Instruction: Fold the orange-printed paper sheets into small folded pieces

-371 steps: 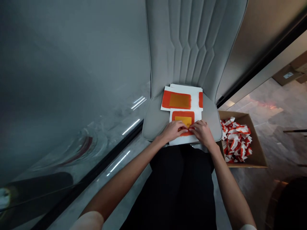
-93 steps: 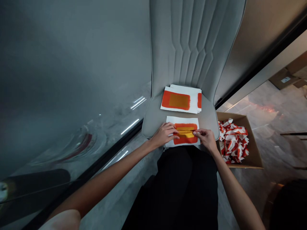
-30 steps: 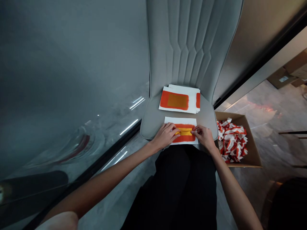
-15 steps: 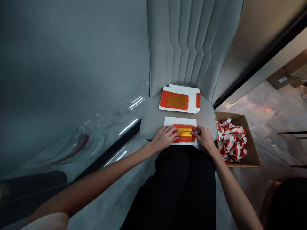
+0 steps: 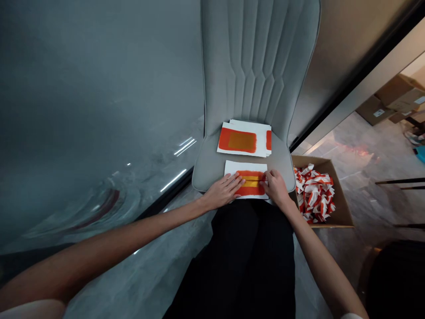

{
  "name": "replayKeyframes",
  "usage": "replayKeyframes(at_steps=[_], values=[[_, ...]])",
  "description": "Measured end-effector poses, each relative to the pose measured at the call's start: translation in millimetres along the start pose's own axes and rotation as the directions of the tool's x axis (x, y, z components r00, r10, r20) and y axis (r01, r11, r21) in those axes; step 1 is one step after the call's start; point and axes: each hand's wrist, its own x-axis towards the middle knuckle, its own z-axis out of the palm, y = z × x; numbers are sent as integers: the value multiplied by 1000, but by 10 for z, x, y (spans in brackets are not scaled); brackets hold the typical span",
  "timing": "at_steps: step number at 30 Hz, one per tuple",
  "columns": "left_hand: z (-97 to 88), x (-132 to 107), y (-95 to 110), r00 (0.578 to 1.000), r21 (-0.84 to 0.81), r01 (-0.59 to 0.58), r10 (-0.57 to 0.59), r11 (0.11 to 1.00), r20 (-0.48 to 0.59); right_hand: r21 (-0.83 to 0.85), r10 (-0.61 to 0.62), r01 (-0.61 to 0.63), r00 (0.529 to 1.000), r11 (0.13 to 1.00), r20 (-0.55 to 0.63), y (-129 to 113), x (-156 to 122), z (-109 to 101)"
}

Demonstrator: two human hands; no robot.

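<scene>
Recording the head view, with clock directions taken from the work sheet and 12 o'clock pointing away from the wearer. A white paper sheet point(image 5: 230, 175) lies flat on the front of the seat of a grey upholstered chair point(image 5: 255, 66), directly above the wearer's lap. It is printed with an orange-red rectangle point(image 5: 249, 191), across which runs a yellow band point(image 5: 251, 181) with a darker line along its middle. The left hand point(image 5: 222, 191) rests flat at 9 o'clock, fingers spread and tips on the left end of the orange-red rectangle. The right hand point(image 5: 275, 187) sits at 3 o'clock, fingertips bunched and pressed at the right end of the yellow band; whether they pinch the band cannot be told from this view. At 12 o'clock, near the work sheet and not touching it, a stack of printed sheets point(image 5: 244, 133) lies on the seat, its top sheet showing an orange-red field with an ochre panel. At 4 o'clock, a cardboard box point(image 5: 343, 208) stands on the stone floor point(image 5: 365, 186) beside the chair, holding a heap of crumpled red-and-white paper scraps point(image 5: 314, 195). Dark clothing point(image 5: 252, 266) covers the wearer's lap at 6 o'clock. A glossy grey panel point(image 5: 99, 110) fills the 9 o'clock side, and cardboard cartons point(image 5: 375, 110) stand far off at 2 o'clock.
</scene>
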Motion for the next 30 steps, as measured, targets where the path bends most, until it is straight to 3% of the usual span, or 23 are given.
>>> replayKeyframes(at_steps=[7, 13, 17, 22, 30], values=[[20, 2, 36, 999, -55, 50, -51, 997, -14, -76, -40, 45, 997, 996, 65, -59, 79, -67], [50, -28, -72, 1000, -34, 12, -12, 999, 17, -181, -138, 153, 986, 972, 93, -40, 55, -53], [76, -65, -150, 999, -19, -22, 22, 1000, 31, -184, -216, 224, 974, 957, 65, -158, 52, -40], [147, -62, -194, 1000, -47, -15, 16, 999, 16, 67, -326, 323, 945, 944, 29, -401, 3, 197], [111, -142, -329, 999, -135, -48, 49, 990, 6, 34, -282, 283, 959, 959, -26, -405, -172, 599]])
